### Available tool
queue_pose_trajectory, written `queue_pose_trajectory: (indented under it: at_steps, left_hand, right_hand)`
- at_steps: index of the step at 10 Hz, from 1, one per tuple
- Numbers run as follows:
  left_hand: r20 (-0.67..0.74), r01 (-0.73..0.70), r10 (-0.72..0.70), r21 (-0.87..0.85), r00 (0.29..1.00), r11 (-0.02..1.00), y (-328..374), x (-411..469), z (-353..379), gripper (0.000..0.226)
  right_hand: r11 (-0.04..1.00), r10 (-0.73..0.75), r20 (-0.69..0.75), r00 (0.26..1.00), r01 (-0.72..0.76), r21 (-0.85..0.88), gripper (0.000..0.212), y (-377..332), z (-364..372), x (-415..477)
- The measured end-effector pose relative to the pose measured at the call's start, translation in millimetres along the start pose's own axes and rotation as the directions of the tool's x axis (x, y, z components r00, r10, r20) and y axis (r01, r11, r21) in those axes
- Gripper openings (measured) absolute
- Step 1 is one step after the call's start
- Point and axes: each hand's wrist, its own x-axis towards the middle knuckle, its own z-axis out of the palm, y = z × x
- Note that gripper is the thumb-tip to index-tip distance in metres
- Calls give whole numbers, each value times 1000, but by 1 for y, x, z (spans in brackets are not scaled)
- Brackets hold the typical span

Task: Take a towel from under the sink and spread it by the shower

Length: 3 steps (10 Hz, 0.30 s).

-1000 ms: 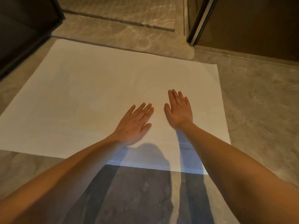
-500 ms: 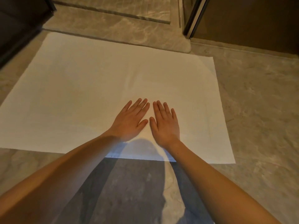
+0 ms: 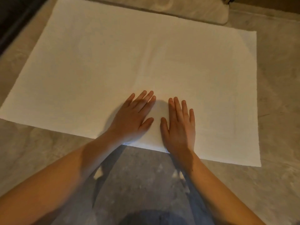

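With the left hand point(image 3: 133, 117) and right hand point(image 3: 178, 127) pressed flat, fingers straight, on the towel point(image 3: 113, 62) at lower centre, uneven pushing could bunch it or slide it across the smooth floor point(image 3: 279, 111).

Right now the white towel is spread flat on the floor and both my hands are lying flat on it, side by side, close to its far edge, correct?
Not quite. The towel is spread flat on the floor, and the left hand and right hand lie flat on it side by side, but close to its near edge, the one nearest you, not the far one. The head view shows this.
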Motion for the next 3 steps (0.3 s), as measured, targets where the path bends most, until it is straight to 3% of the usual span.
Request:
queue_pose_trajectory:
  at_steps: [2,3]
  left_hand:
    - [51,30,-28,-46,998,999,1,2,-13,69]
    - [164,54,-47,-38,985,998,11,3,-34,68]
  right_hand:
    - [999,38,11,999,-38,-24,65,-4,-5,3]
    - [997,48,172,984,-37,-64,66,-9,-21,4]
